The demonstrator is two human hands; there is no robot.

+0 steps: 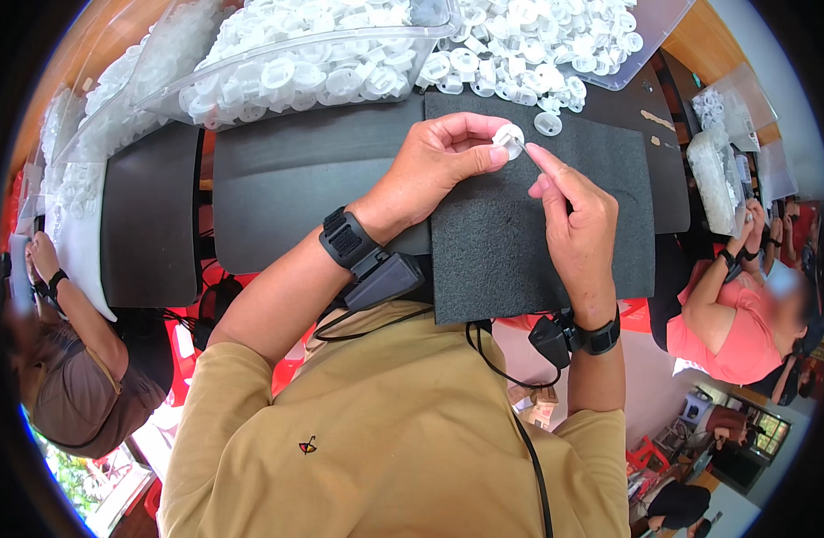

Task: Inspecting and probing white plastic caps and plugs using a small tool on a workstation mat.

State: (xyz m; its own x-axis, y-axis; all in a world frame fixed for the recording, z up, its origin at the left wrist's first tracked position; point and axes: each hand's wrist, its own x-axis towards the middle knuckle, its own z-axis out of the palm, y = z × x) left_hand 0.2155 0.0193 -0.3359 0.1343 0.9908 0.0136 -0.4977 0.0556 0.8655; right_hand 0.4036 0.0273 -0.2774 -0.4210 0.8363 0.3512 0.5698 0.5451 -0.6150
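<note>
A small round white plastic part (pixel 509 140) with a raised, hollow middle is pinched between the thumb and index finger of my left hand (pixel 452 151). Just to its right is my right hand (pixel 577 202), its index finger stretched out so that the tip is at or very near the part's edge. The right thumb stands apart from that fingertip, and the other fingers are curled and partly hidden. I see nothing held in the right hand. Both hands are above a dark grey foam mat (pixel 537 242), and a loose white part (pixel 547 124) lies near its far edge.
Beyond the mat, many similar white parts (pixel 529 45) are heaped at a clear tray. A clear bin (pixel 286 76) full of them stands at the far left. Dark table panels (pixel 313 184) lie under the mat. People work at left (pixel 80 359) and right (pixel 735 314).
</note>
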